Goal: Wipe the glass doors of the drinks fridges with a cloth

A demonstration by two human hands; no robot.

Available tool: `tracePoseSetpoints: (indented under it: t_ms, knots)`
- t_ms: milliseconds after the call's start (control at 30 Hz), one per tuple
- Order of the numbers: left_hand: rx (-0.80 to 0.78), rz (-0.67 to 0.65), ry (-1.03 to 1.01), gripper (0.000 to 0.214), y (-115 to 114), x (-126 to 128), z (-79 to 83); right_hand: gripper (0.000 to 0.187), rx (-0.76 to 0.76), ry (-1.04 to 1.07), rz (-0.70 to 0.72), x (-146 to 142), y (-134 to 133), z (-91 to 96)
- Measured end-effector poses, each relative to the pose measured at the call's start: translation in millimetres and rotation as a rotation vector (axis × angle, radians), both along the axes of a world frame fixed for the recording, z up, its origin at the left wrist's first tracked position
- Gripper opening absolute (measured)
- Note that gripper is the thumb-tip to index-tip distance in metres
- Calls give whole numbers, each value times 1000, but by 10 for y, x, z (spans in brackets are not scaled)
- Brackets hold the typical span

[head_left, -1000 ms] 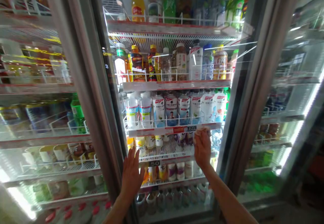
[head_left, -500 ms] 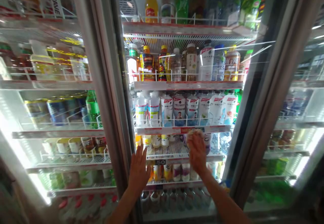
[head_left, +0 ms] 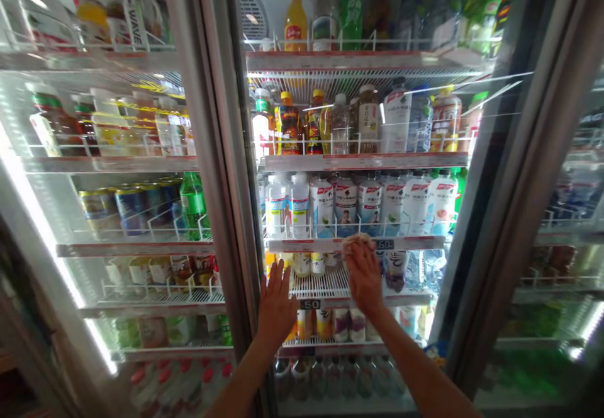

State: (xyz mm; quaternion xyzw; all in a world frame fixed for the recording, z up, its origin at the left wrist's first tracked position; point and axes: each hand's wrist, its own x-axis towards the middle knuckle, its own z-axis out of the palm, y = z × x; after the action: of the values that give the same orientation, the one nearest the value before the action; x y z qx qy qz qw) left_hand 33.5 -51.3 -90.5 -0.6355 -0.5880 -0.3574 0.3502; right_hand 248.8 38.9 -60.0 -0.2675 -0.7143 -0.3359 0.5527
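My left hand [head_left: 277, 305] lies flat with fingers spread against the left edge of the open fridge, by the door frame [head_left: 221, 172]. My right hand [head_left: 362, 273] is closed around a pale crumpled cloth [head_left: 357, 242], pressed to the price strip [head_left: 358, 245] on the front of the third shelf. White bottles [head_left: 368, 207] stand in a row just above that strip. Below the hand a wire shelf [head_left: 325, 282] holds small bottles at the back.
The open glass door [head_left: 500, 172] stands at the right. A closed glass door [head_left: 117, 172] at the left covers shelves of cans and bottles. Upper shelves hold tall bottles [head_left: 349, 9]. Small bottles [head_left: 330, 323] fill the lower shelves.
My right hand with the cloth has slid left along the shelf's price strip. The left hand has kept its place on the fridge edge while the view shifted.
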Motion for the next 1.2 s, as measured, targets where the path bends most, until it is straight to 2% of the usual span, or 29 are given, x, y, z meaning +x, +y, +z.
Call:
tracePoseSetpoints:
  t_ms: [100, 167, 233, 333, 400, 433, 500, 633, 700, 800, 933, 1000, 1100, 1200]
  knots:
    - [6, 33, 13, 70, -22, -66, 40, 53, 20, 284, -83, 376, 203, 205]
    - [29, 38, 26, 69, -7, -66, 91, 54, 13, 378, -99, 329, 216, 268]
    - [52, 26, 41, 68, 34, -31, 147, 56, -11, 306, -65, 51, 114, 234]
    - [57, 27, 41, 67, 109, 33, 207, 55, -45, 17, 28, -446, -90, 98]
    - [52, 35, 41, 67, 141, 44, 221, 51, -40, -126, 62, -563, -141, 55]
    - [51, 34, 45, 67, 147, 38, 223, 49, -27, -150, 68, -518, -128, 66]
    - [45, 25, 58, 67, 141, 12, 225, 48, 7, -95, 56, -253, -39, 156]
    - [34, 14, 67, 66, 95, -20, 226, 47, 59, 252, -40, 396, 235, 514]
    - [24, 17, 60, 65, 84, -10, 220, 46, 55, 375, -67, 446, 301, 657]
    - [5, 24, 52, 66, 94, 14, 197, 48, 31, 334, -43, 86, 210, 685]
    - [10, 20, 39, 65, 111, 32, 177, 45, 22, -51, 67, -627, -63, 498]
    - [4, 8, 28, 64, 105, 30, 187, 42, 34, -221, 96, -783, -127, 440]
    - [-33, -9, 20, 64, 76, 7, 215, 42, 70, -250, 60, -586, -66, 509]
    - [-45, 5, -43, 64, 37, -40, 241, 46, 80, 72, -25, -75, 135, 734]
